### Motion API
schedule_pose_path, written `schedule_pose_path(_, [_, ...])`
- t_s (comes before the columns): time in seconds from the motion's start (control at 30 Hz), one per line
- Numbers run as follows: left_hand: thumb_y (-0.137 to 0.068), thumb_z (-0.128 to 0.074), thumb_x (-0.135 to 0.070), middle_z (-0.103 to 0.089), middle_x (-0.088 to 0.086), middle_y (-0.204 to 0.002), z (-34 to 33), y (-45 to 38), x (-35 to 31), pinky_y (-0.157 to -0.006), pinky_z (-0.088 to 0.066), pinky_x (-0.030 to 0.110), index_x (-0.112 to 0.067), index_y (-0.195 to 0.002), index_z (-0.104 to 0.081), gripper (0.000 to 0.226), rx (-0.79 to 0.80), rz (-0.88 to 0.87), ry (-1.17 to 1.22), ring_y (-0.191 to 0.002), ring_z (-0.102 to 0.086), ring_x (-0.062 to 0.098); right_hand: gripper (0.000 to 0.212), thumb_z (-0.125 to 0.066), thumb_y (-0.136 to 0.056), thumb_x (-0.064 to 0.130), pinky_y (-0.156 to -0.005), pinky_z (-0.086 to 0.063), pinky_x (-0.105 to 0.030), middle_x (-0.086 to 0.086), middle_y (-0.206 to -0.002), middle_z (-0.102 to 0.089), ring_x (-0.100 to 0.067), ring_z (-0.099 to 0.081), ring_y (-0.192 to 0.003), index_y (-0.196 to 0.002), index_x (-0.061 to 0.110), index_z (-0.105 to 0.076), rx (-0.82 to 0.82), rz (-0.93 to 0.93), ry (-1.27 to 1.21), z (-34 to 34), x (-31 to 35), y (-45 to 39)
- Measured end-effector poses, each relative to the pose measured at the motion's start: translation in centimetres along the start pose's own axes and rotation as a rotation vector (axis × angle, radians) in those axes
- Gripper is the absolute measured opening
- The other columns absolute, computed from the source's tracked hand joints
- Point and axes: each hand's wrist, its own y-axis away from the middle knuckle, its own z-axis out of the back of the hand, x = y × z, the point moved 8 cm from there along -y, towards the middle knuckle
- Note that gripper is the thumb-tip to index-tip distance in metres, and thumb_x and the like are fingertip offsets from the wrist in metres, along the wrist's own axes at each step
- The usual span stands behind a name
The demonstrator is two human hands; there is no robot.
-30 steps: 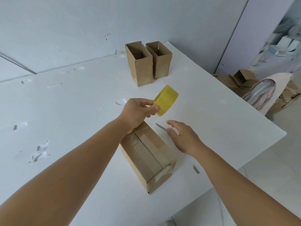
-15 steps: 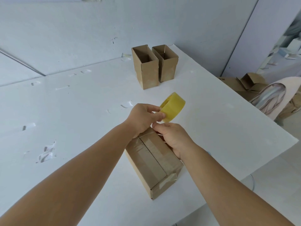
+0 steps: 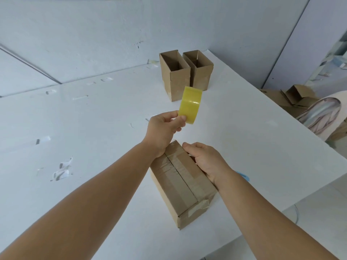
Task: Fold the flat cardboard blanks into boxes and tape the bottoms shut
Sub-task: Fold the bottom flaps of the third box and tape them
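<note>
The left hand (image 3: 165, 128) now lifts the yellow tape roll (image 3: 190, 107) higher and farther from the box (image 3: 180, 184), pinching it, while the right hand (image 3: 206, 162), a second ago reaching toward the surface (image 3: 93, 128), grips the box's far right edge. The box's taped bottom faces up near centre; likely the strip is finished.

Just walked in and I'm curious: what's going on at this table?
A person is taping cardboard boxes. The left hand holds a yellow tape roll up above the table; the right hand grips the far end of a box lying with its taped bottom up. Two open boxes stand side by side further back.
</note>
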Motion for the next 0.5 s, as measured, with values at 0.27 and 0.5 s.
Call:
schedule_pose_path(0.27, [-0.086, -0.070, -0.023, -0.066, -0.004, -0.074, 0.4, 0.1, 0.0, -0.063, -0.044, 0.013, -0.017, -0.104, -0.072, 0.019, -0.082, -0.017, 0.005, -0.066, -0.057, 0.006, 0.039, -0.060, -0.086, 0.047, -0.057, -0.043, -0.024, -0.001, -0.085, -0.060, -0.014, -0.053, -0.071, -0.100, 0.011, -0.058, -0.010, -0.038, 0.226, 0.2, -0.3, 0.8])
schedule_pose_path(0.5, [-0.085, -0.070, -0.022, -0.065, -0.007, -0.068, 0.3, 0.2, -0.4, -0.061, -0.043, 0.012, -0.026, -0.092, -0.073, 0.008, -0.070, -0.067, -0.020, -0.061, -0.056, 0.003, 0.022, -0.051, -0.094, 0.033, -0.086, -0.053, -0.029, 0.005, -0.105, -0.070, -0.012, -0.065, -0.095, -0.106, 0.027, -0.068, -0.007, 0.181, 0.122, 0.7, 1.9, 2.1])
